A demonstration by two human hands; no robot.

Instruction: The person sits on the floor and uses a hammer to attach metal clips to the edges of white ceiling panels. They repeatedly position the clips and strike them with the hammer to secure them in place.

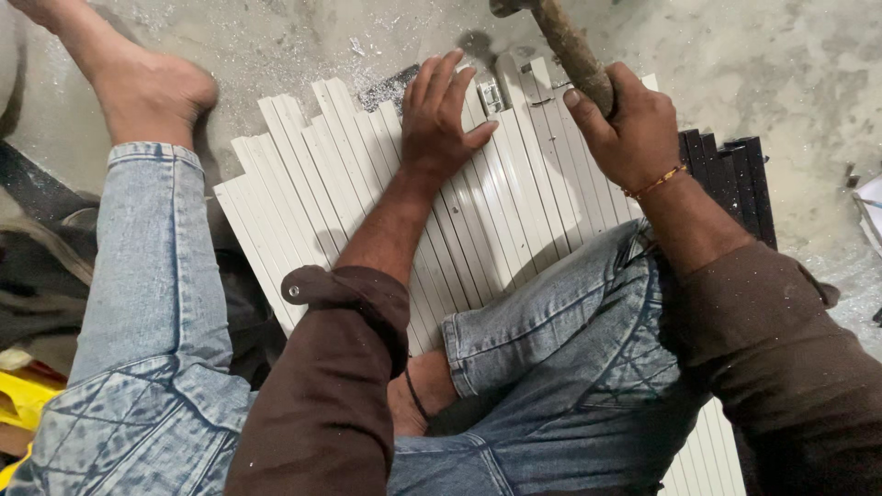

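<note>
Now, hammer (568,41) up over white strips (367,184) on the floor.
Its handle runs up and left from the right hand (629,124), fingers wrapped tight; left hand (439,110) lies flat, fingers slightly spread, on strips pointing away, black strips (735,179) alongside.

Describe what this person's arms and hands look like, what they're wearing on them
Both arms wear dark brown long sleeves pushed up toward the elbows; the left sleeve has a cuff with a small metal snap. The left hand is bare, with no rings or glove. The right hand is bare too, with a thin orange thread band around the wrist.
</note>
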